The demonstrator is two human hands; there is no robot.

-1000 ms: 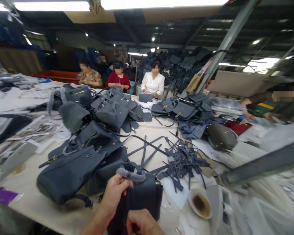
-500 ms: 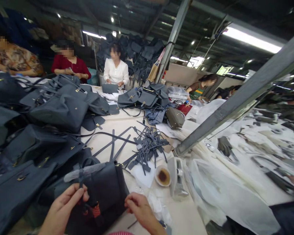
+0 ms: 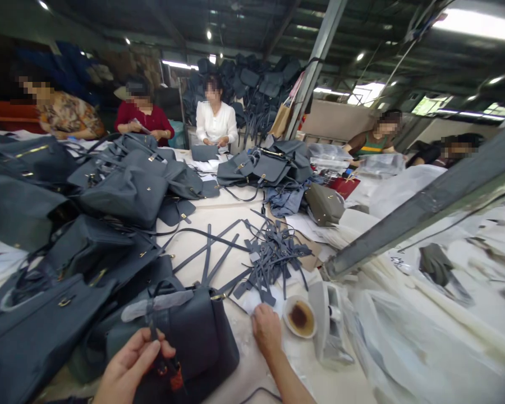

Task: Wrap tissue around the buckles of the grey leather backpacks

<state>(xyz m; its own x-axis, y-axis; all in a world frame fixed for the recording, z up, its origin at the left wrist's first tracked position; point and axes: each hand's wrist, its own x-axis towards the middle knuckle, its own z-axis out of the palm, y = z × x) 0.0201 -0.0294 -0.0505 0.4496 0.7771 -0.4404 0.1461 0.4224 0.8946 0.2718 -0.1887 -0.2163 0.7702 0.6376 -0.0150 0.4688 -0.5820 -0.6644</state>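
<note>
A dark blue-grey handbag (image 3: 208, 342) stands close in front of me, its top handle (image 3: 168, 306) wrapped in clear plastic. My left hand (image 3: 137, 356) pinches a narrow dark strap (image 3: 152, 325) at the bag's front, below the handle. Beneath those fingers hangs a small red-and-black piece (image 3: 175, 379). Out to the right of the bag, my right hand (image 3: 267, 331) reaches over white paper at the near edge of a pile of loose dark straps (image 3: 273, 249). Its fingers are bent together, and whatever is between them is hidden. A bowl of brown liquid (image 3: 301, 317) sits just right of it.
Many dark bags (image 3: 118, 191) are heaped on the left. A grey metal post (image 3: 421, 207) slants up on the right, with a plastic-covered device (image 3: 331, 325) near its base. Clear plastic sheeting (image 3: 408, 342) lies beyond. Several people sit across the table (image 3: 219, 216).
My right hand has left the bag's right side and moved forward to the near edge of the strap pile. My left hand keeps its pinch. The view has turned slightly left.
</note>
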